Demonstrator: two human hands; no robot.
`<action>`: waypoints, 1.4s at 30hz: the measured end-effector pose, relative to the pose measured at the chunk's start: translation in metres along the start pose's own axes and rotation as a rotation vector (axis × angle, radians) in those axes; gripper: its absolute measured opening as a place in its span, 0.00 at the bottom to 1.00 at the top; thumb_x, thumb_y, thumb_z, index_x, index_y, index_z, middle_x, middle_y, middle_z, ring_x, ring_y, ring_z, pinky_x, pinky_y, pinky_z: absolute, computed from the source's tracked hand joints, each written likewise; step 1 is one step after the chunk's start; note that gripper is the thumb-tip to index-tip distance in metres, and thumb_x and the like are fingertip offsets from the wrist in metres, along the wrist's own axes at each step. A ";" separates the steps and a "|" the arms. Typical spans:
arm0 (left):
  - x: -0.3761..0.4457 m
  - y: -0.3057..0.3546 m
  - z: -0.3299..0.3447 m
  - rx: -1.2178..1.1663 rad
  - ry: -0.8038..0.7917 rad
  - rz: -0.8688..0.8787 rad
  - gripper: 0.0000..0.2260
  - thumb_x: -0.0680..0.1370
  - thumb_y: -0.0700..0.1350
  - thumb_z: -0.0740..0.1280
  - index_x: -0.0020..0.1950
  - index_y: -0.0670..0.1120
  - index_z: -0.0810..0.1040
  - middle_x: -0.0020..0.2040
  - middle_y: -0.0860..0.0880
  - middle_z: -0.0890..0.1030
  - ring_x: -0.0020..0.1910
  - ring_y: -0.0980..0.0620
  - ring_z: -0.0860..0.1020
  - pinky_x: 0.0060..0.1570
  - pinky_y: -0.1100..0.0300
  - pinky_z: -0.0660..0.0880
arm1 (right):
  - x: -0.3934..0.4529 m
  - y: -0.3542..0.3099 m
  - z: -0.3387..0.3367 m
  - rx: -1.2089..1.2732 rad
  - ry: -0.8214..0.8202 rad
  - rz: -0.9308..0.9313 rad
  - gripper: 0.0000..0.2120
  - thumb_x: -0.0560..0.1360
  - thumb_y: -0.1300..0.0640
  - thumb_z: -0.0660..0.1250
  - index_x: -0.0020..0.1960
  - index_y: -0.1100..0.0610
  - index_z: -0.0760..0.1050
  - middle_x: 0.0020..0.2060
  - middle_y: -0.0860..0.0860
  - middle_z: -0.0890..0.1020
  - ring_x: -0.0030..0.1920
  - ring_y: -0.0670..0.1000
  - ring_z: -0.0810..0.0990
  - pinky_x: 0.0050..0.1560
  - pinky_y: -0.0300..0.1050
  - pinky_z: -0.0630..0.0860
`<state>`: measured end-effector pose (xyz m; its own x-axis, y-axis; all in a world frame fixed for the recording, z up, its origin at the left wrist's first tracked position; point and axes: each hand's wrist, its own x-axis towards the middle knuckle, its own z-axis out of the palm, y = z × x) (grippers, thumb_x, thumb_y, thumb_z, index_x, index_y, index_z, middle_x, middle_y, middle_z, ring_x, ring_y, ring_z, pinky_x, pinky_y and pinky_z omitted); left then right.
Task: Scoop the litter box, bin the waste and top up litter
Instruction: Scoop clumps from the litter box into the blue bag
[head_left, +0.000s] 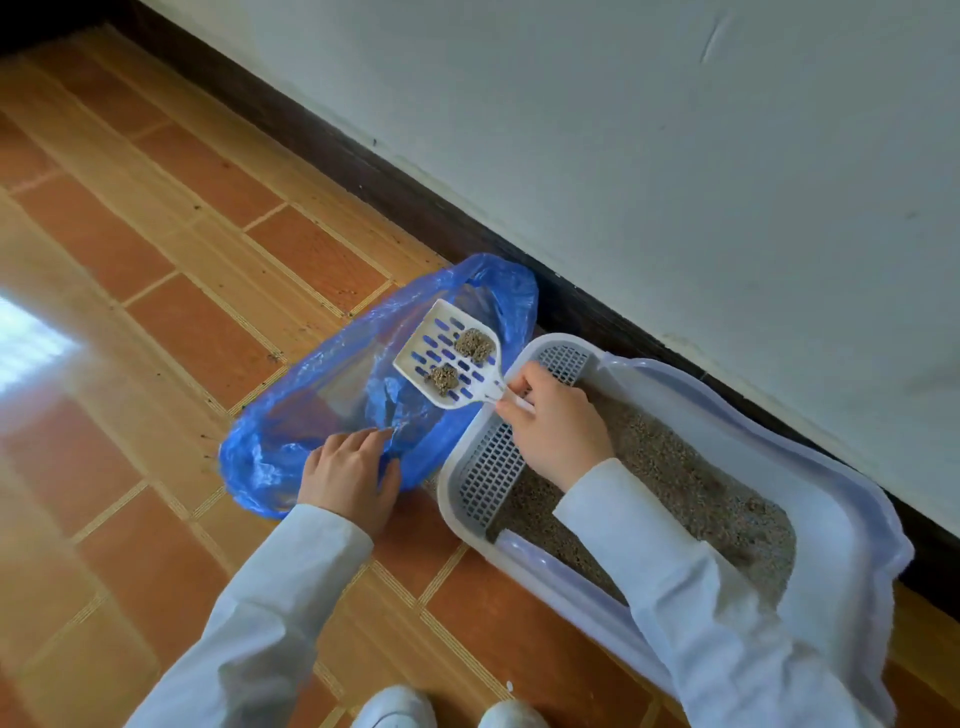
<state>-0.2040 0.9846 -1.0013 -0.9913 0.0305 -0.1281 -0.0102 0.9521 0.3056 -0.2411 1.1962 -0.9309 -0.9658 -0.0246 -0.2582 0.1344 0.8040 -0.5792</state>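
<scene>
A person's right hand (553, 426), at centre frame, curls its grip around the handle of a white slotted scoop (448, 354), holding the blade out over the mouth of a blue plastic bag (291, 410). Two clumps (474, 345) of greyish litter sit on the blade, one near the far edge, the other closer to the handle. The left hand (349, 475), lower and to the left, pinches the bag's near rim between thumb and fingers, apparently keeping it open, though the crumpled plastic hides the exact hold. The bag lies on a floor (156, 291) of orange and tan tiles, just beside the litter box (841, 519), a white tray with a pale hooded rim and a grated step at its near-left end, filled with grey-brown litter (675, 467). The box stands along a dark skirting board (415, 208) beneath a white wall (675, 130) in the upper right. White sleeves cover both forearms; two white shoe tips show at the bottom edge.
</scene>
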 end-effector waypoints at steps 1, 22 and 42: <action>0.000 0.001 0.001 0.003 -0.029 -0.014 0.17 0.77 0.48 0.63 0.65 0.46 0.76 0.61 0.46 0.80 0.62 0.41 0.74 0.59 0.46 0.69 | 0.005 -0.006 0.005 -0.087 0.017 -0.045 0.07 0.79 0.51 0.62 0.52 0.53 0.69 0.46 0.54 0.82 0.48 0.58 0.79 0.44 0.51 0.74; -0.001 0.012 0.003 -0.130 -0.059 0.064 0.15 0.77 0.45 0.64 0.64 0.48 0.76 0.59 0.47 0.80 0.60 0.43 0.76 0.62 0.49 0.66 | -0.003 0.013 -0.013 -0.188 0.231 -0.026 0.05 0.78 0.56 0.63 0.53 0.55 0.71 0.40 0.49 0.78 0.38 0.51 0.76 0.36 0.47 0.74; 0.013 0.080 0.026 -0.159 -0.072 0.524 0.19 0.76 0.51 0.56 0.59 0.45 0.80 0.57 0.47 0.81 0.54 0.41 0.79 0.47 0.42 0.78 | -0.128 0.133 -0.068 -0.420 -0.436 0.479 0.08 0.75 0.55 0.61 0.38 0.51 0.68 0.42 0.51 0.75 0.43 0.54 0.75 0.44 0.46 0.74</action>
<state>-0.2139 1.0692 -1.0035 -0.8573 0.5145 0.0168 0.4572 0.7461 0.4841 -0.1151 1.3467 -0.9228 -0.6370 0.2212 -0.7384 0.3360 0.9418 -0.0077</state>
